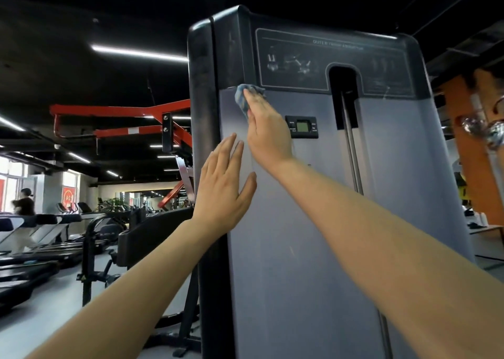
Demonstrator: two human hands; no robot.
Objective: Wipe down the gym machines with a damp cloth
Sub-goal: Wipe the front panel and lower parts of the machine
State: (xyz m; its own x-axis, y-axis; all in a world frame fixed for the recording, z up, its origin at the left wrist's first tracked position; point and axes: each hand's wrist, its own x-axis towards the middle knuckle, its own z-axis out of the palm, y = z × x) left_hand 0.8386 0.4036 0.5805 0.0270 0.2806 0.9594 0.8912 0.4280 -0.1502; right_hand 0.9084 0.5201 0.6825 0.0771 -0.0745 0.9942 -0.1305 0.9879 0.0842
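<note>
Flat right hand (268,132) pins the soft, floppy blue cloth (241,95) under its fingers; open left hand (222,187) is just below.

The dark panel (335,61) at the top of the machine (327,222) carries a pale heading (338,45) that begins with "OUTER"; the words after it are too blurred to read. The diagrams and small print below it are illegible. The tiny labels round the small display (302,127) cannot be read, nor the white marks on the red posters (68,196) by the windows.
</note>
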